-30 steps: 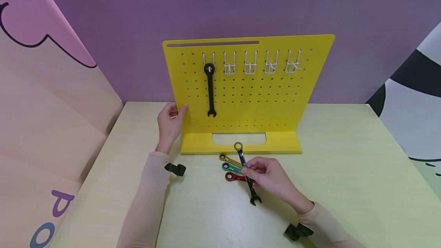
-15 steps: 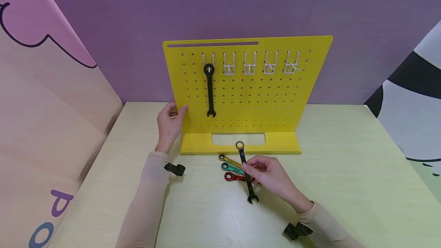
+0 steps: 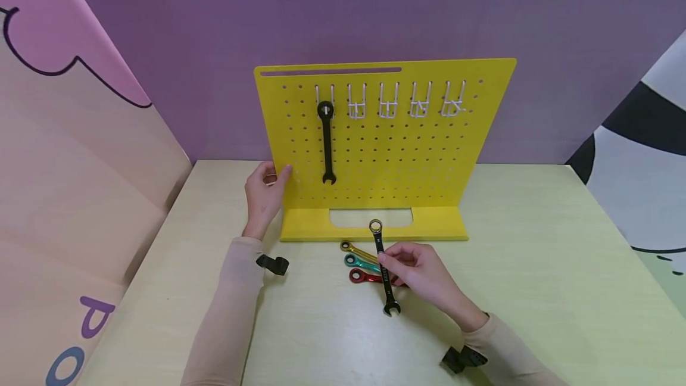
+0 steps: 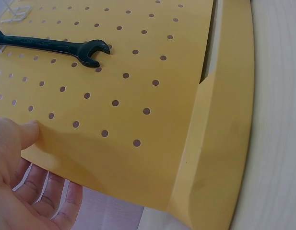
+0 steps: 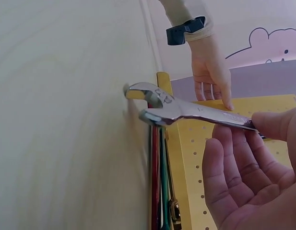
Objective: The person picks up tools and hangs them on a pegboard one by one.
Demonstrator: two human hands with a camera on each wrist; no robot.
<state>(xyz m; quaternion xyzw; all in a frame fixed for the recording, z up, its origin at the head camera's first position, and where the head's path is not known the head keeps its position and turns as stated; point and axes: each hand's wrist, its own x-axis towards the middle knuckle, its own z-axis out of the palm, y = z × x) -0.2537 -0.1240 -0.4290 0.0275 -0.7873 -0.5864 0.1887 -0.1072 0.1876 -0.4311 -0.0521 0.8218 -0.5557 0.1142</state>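
Note:
My left hand [image 3: 262, 201] grips the left edge of a yellow pegboard [image 3: 386, 159], thumb on its front face and fingers behind, as the left wrist view shows. Between thumb and fingers, my right hand [image 3: 418, 270] pinches a dark, shiny combination wrench [image 5: 200, 111] near its middle. Its ring end points toward the board and its open end toward me. Below it on the table lie a gold wrench [image 3: 358, 251], a teal wrench [image 3: 360, 262] and a red wrench [image 3: 367, 277], their right ends hidden by the hand. A black wrench [image 3: 327, 148] hangs by its ring on the board.
Several white wire hooks [image 3: 356, 103] run in a row along the upper board, right of the hanging wrench. The board's yellow base [image 3: 305, 225] stands on a pale wooden table [image 3: 536, 243]. A purple wall [image 3: 375, 5] rises close behind.
The wrench in my right hand has turned slightly, its ring end shifting right and its open end left. My left hand keeps its hold on the board.

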